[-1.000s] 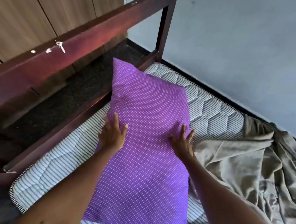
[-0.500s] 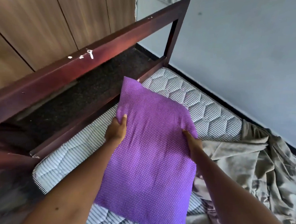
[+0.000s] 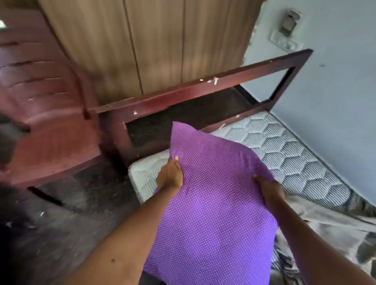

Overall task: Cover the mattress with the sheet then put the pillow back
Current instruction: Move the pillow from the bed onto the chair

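A purple pillow with small white dots [image 3: 213, 212] is lifted off the bed, held between both hands. My left hand [image 3: 170, 176] grips its left edge and my right hand [image 3: 268, 188] grips its right edge. Behind it lies the bare quilted mattress with grey stripes [image 3: 291, 157]. The grey-brown sheet [image 3: 335, 235] lies crumpled on the right part of the mattress, leaving the head end uncovered.
The dark wooden bed frame [image 3: 185, 98] runs along the head of the mattress. A maroon plastic chair [image 3: 42, 102] stands left of the bed on the dark floor [image 3: 67, 229]. Wooden cupboard doors [image 3: 149, 36] are behind, a pale wall [image 3: 350, 97] to the right.
Both hands went from resting flat on the pillow to gripping its edges and lifted it off the mattress. The view has swung left, bringing the chair into sight.
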### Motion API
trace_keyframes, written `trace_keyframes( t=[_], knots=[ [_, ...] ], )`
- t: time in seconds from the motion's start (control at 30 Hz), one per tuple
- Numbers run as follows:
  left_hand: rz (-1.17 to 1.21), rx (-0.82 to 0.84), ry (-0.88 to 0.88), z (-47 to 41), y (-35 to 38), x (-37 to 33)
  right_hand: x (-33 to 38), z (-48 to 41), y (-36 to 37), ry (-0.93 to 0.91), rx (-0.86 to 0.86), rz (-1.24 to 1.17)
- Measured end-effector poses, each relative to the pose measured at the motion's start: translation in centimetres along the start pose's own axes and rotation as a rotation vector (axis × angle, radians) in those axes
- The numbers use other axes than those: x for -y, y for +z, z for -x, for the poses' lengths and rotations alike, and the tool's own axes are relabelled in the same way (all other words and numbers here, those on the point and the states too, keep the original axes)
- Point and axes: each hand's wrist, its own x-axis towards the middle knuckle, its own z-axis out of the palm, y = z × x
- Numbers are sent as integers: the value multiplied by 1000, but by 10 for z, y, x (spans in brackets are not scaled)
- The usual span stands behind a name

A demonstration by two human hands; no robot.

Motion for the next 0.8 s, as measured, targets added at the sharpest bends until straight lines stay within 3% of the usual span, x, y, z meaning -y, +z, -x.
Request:
trace_keyframes(
  t=[0.53,0.8],
  knots=[
    [48,-186,-362,105,-137,235,39,199,150,-208,276,291],
    [122,-324,-499,89,-227,347,117,289,262,-350,402,328]
  ],
)
